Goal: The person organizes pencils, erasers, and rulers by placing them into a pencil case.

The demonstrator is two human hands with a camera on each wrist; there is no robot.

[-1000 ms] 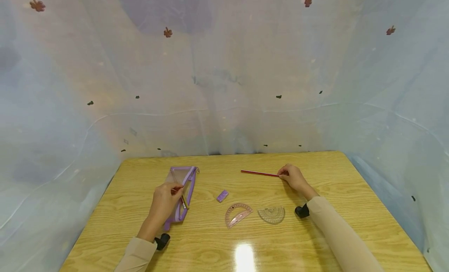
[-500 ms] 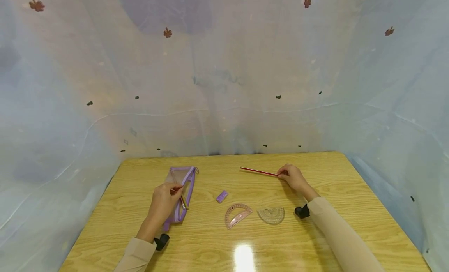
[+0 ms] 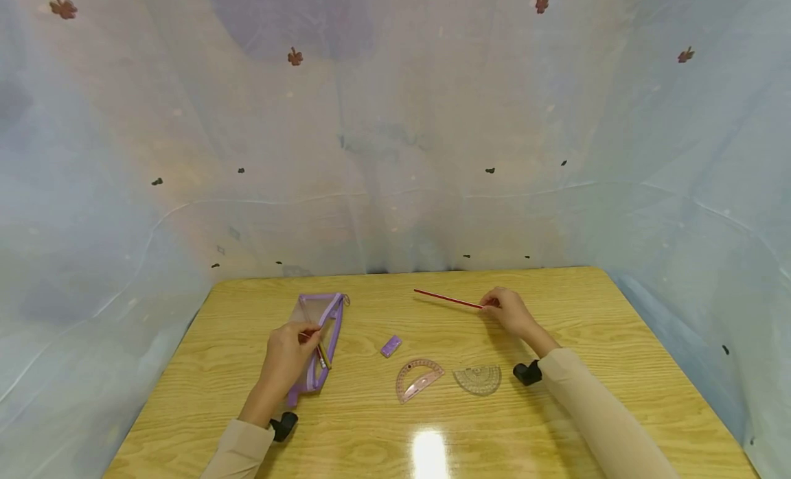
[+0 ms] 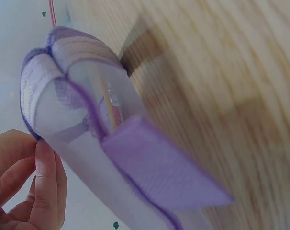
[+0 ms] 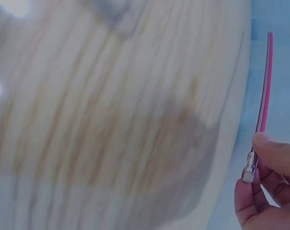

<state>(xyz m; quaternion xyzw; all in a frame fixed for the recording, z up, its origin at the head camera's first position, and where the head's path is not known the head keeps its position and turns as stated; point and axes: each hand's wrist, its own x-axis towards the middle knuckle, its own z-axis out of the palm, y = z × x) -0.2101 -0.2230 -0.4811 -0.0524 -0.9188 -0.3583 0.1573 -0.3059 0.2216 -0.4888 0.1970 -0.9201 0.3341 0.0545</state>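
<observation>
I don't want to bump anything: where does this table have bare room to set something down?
On the table, bare wood lies left of the purple pouch and left hand, right of the right hand, and nearer than the pink protractor and clear protractor. It is crowded at the pouch, and mid-table where eraser and protractors cluster.

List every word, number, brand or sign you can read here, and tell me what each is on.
No text is readable.
Pink protractor: scale markings, too small to read.
Clear protractor: scale markings, too small to read.
Small purple block: surface detail too small to read.
Red pencil: no lettering discernible.
Purple pencil case: no lettering discernible.
</observation>
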